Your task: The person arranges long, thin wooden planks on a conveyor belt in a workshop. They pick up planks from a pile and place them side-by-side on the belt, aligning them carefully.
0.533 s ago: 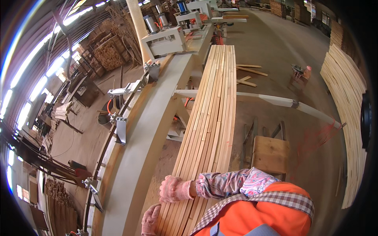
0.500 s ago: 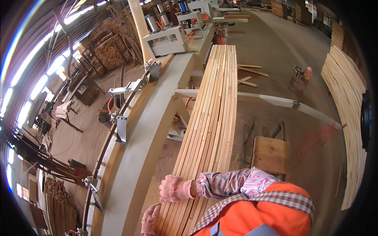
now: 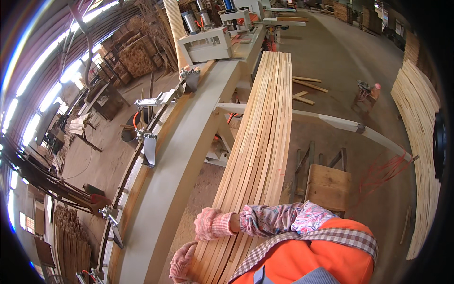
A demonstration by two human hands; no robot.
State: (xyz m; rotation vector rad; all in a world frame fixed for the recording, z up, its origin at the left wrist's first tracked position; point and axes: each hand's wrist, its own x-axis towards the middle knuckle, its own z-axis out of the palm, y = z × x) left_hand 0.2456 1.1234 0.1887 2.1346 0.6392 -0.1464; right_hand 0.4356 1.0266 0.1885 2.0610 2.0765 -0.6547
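A long stack of pale wooden strips, laid side by side, runs away from me beside a grey machine bed. Across its near part reaches my right hand, in a pink knit glove, its fingers closed over the left edge of the strips. Nearer to me my left hand, also gloved, presses against the same edge with its thumb along the top. Its other fingers are partly hidden. A patterned sleeve covers my right forearm.
The grey machine bed carries metal stops on its left rail. A wooden stool and a white crossbar are right of the stack. Loose offcuts lie on the floor, and tall stacked strips line the far right.
The whole view has shifted slightly, with the machine and far end of the stack now further right. Both hands keep nearly the same place at the strips' left edge.
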